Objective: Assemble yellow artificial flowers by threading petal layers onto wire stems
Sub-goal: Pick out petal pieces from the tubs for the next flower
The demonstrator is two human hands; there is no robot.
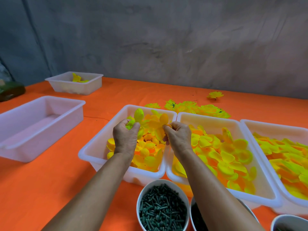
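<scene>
Both hands hover over a white bin [93, 147] full of yellow petal layers. My left hand [125, 136] grips a small bunch of yellow-green petals [138, 115] that stick up above its fingers. My right hand [178, 135] pinches an orange-yellow petal layer [162, 121] at its middle. Whether a stem is between the fingers is hidden. A white cup [143, 192] of dark green plastic stem pieces stands near the front edge, between my forearms. Finished yellow flowers [191, 106] lie on the cloth behind the bins.
Two more white bins of petals [233, 124] [273, 127] stand to the right. An empty white bin [41, 117] sits at left, and a smaller one [75, 84] with a few petals farther back. Two further cups [288, 220] stand at the bottom right. The table has an orange cloth [50, 189].
</scene>
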